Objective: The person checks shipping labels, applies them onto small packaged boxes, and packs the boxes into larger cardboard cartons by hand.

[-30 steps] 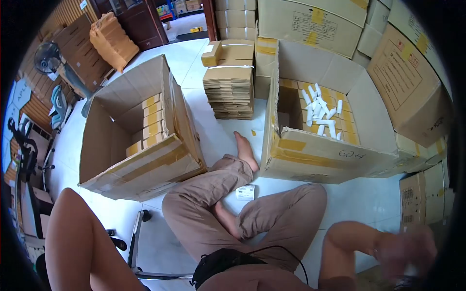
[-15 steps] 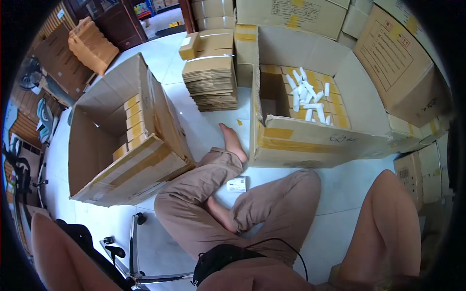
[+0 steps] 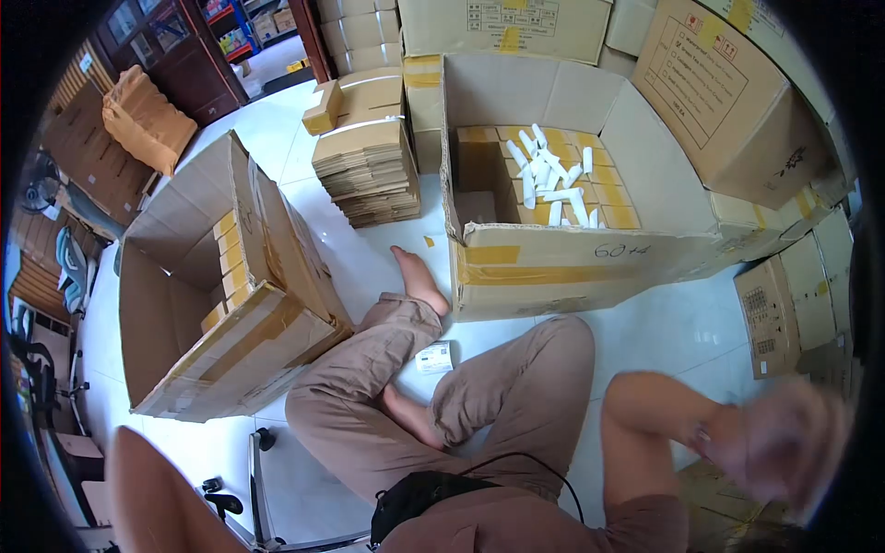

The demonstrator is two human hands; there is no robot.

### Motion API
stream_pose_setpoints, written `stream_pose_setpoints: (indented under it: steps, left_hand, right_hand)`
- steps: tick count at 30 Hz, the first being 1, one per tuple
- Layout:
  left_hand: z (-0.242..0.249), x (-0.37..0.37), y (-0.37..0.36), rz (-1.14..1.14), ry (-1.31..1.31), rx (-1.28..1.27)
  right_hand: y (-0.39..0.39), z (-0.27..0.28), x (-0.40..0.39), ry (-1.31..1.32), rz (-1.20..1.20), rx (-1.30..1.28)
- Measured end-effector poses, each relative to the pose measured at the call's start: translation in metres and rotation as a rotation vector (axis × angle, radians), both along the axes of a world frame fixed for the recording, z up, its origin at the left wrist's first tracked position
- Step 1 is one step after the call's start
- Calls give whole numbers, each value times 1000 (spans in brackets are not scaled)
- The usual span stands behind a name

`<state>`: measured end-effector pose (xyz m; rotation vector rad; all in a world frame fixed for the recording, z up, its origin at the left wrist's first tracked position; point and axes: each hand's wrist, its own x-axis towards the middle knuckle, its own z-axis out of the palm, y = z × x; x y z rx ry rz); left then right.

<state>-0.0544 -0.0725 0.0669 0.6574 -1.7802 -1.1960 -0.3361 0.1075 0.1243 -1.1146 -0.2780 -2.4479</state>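
My right hand (image 3: 788,444) is raised at the far right and smeared by motion, so its fingers and anything in them cannot be made out. Below it is a brown carton surface (image 3: 724,493) at the lower right. Of my left arm (image 3: 161,488), only a bent part shows at the lower left; the hand is out of sight. Ahead stands a large open carton (image 3: 590,263) with small taped boxes (image 3: 604,189) inside. Several white tubes (image 3: 548,170) lie loosely on top of those boxes. Another open carton (image 3: 249,346), on the left, also holds small boxes (image 3: 230,253).
Flattened cardboard (image 3: 369,180) is stacked between the cartons, topped by a small box (image 3: 322,108). A white label sheet (image 3: 434,358) lies on the floor by my crossed legs. A chair base (image 3: 256,488) stands at lower left. More cartons (image 3: 728,101) line the right side.
My right forearm has swung up and outward, bringing the blurred right hand into view. The view has shifted slightly, and the cartons and their contents look unchanged.
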Motion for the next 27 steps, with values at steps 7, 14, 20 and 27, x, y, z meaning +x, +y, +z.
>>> stream_pose_setpoints:
  steps: [7, 14, 20, 27]
  left_hand:
    - [60, 28, 67, 132, -177, -384]
    - [14, -16, 79, 202, -34, 47]
    - [2, -5, 68, 208, 29, -98]
    - [-2, -2, 63, 177, 56, -6]
  right_hand:
    - [-66, -77, 46, 231, -541, 981]
    - [-75, -62, 94, 359, 38, 1007]
    - [-76, -66, 97, 351, 72, 1054]
    - [-78, -67, 108, 383, -9, 1086]
